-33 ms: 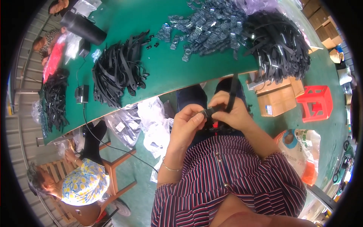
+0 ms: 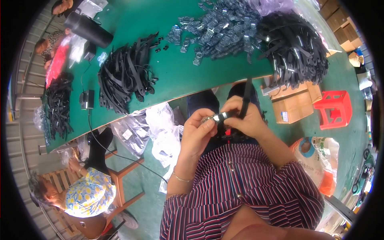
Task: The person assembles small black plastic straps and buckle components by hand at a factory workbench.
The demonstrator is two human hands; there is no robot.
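Observation:
Over my lap, just off the table's front edge, my left hand [image 2: 199, 127] pinches the metal clip end of a black strap [image 2: 247, 94] between thumb and fingers. My right hand [image 2: 247, 117] grips the strap close beside it, next to a shiny fitting [image 2: 220, 117]. The strap's loose part rises past my right fingers toward the table edge. My fingers partly cover the clip, so its exact form is hard to make out. Both hands are closed, their fingertips nearly touching.
On the green table [image 2: 176, 80] lie a pile of dark plastic-wrapped parts [image 2: 224, 30], heaps of black straps [image 2: 126, 76] and a black bottle [image 2: 88, 30]. Cardboard boxes [image 2: 294, 104] and a red stool [image 2: 334, 109] stand right. A seated person [image 2: 90, 192] is at left.
The strap's fitting has turned in my fingers, so its bright metal face and the clip now show more. Both hands stay in almost the same place.

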